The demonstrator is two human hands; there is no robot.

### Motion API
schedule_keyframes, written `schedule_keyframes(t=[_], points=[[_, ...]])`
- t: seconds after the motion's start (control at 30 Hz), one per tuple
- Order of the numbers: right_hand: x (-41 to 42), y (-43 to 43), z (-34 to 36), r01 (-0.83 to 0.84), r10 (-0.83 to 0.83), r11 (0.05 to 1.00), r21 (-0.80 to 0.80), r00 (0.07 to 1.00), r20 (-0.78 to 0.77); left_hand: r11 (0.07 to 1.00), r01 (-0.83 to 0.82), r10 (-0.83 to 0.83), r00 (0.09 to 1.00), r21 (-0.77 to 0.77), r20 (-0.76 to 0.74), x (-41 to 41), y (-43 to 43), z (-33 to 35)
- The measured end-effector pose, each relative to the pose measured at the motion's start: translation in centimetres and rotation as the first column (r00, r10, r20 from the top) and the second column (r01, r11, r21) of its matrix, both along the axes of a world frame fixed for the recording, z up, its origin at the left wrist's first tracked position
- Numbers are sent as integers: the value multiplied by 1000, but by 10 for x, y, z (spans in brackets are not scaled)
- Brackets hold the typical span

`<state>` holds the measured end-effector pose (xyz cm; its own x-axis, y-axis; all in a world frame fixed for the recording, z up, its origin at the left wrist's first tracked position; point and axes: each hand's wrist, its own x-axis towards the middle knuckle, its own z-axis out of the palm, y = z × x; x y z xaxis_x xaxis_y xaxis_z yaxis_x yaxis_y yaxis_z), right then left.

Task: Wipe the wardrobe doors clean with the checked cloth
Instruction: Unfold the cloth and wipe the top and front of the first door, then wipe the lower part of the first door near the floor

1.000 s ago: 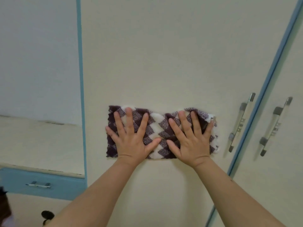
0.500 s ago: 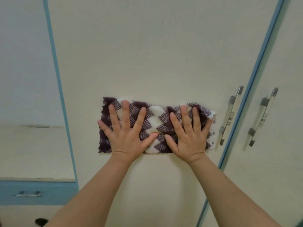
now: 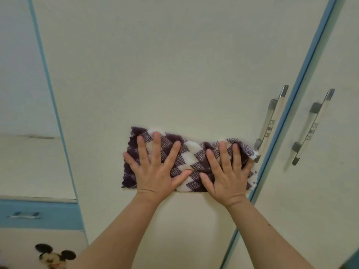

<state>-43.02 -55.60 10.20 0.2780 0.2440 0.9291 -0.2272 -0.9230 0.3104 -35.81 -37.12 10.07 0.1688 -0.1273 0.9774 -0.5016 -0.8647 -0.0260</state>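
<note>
The checked cloth (image 3: 191,158), purple and white, is spread flat against the cream wardrobe door (image 3: 165,65). My left hand (image 3: 155,171) presses its left half with fingers spread. Over on the right half, my right hand (image 3: 227,175) lies flat in the same way. The cloth's right edge touches the lower end of this door's metal handle (image 3: 271,119). Both bare forearms reach up from the bottom of the view.
A blue strip (image 3: 303,84) separates this door from the right door (image 3: 330,191), which has its own metal handle (image 3: 312,127). Left of the door are a pale panel (image 3: 19,74), a blue drawer (image 3: 48,216) and a cartoon mouse sticker (image 3: 54,256).
Both hands have slid the cloth to the right across the door. Its right edge, which was clear of the handle, now meets the handle's lower end.
</note>
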Motion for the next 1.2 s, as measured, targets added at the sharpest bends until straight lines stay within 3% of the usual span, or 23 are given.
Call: schedule_keyframes(t=[0.37,0.6,0.83,1.2], points=[[-14,-30,-32,-7,3,997,-75,998,-65,1000,-12,12,999,-7,-49,-15,-29,-42],[-22,-49,-40,-35,3,973,-227,990,-142,996,-34,22,990,-88,-137,-27,-50,-76],[-33,-68,-47,-89,-20,913,-398,965,-261,956,-103,7,944,-274,-331,-50,-84,-126],[-25,-52,-67,-225,-23,788,-573,919,-393,869,-96,-199,831,-485,-520,-77,-96,-176]])
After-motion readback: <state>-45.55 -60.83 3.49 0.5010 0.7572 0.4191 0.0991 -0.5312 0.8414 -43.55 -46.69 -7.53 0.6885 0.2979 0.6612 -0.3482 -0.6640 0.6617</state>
